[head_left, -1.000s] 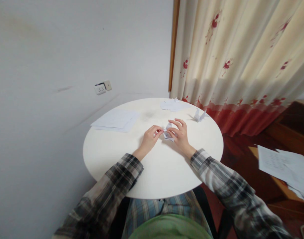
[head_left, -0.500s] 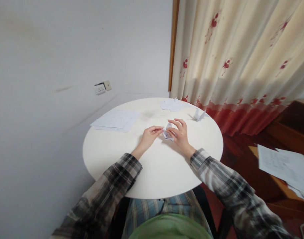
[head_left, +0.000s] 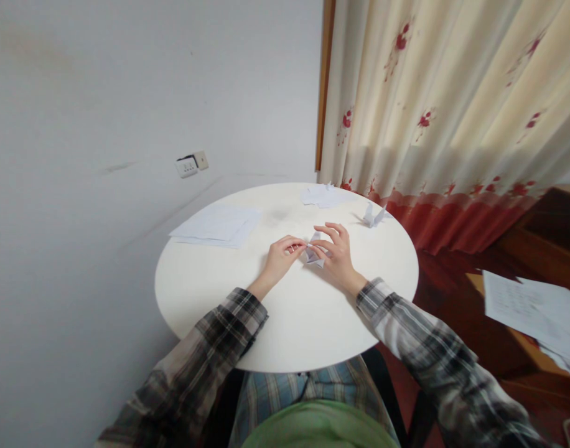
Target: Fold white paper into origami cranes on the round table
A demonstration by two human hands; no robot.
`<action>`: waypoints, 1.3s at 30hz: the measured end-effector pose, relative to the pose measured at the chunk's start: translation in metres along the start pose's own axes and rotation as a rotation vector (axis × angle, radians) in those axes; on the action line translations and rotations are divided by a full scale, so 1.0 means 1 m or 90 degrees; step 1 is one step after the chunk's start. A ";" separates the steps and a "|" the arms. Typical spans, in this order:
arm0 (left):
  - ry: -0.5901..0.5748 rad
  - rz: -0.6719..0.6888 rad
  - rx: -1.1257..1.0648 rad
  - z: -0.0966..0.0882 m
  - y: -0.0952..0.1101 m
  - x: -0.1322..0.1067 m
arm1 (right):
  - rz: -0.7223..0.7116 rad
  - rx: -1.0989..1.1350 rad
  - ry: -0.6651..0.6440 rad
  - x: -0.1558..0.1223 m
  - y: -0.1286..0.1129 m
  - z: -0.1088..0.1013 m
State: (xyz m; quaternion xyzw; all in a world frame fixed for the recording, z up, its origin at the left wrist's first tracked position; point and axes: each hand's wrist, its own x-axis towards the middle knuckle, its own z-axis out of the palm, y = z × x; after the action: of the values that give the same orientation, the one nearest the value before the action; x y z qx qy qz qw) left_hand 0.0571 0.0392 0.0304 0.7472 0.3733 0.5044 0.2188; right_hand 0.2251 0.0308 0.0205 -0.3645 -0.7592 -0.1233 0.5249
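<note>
A small folded piece of white paper (head_left: 313, 254) lies near the middle of a round white table (head_left: 247, 311). My left hand (head_left: 281, 258) pinches its left tip with curled fingers. My right hand (head_left: 337, 251) holds the paper's right side, thumb and fingers pressed on it, the other fingers arched above. Both wrists rest on the tabletop in plaid sleeves.
A stack of white sheets (head_left: 218, 225) lies at the table's far left. More paper pieces (head_left: 323, 196) sit at the far edge, and a folded paper crane (head_left: 374, 216) stands to the right. A flowered curtain (head_left: 453, 112) hangs behind. Loose sheets (head_left: 532, 308) lie on wooden furniture at right.
Both hands stay on the folded paper. The left fingers have shifted slightly along its tip, and the paper sits a little flatter and more to the left.
</note>
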 end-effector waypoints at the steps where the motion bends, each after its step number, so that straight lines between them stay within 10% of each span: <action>1: 0.000 0.005 0.003 0.000 0.001 0.000 | 0.001 0.003 0.000 0.000 0.000 0.000; 39: -0.025 -0.013 0.034 0.001 -0.004 -0.001 | 0.009 0.034 -0.011 0.000 -0.001 0.000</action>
State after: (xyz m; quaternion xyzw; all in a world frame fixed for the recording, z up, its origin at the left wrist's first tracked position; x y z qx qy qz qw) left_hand 0.0566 0.0407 0.0266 0.7586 0.3901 0.4773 0.2113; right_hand 0.2245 0.0305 0.0201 -0.3565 -0.7641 -0.0965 0.5289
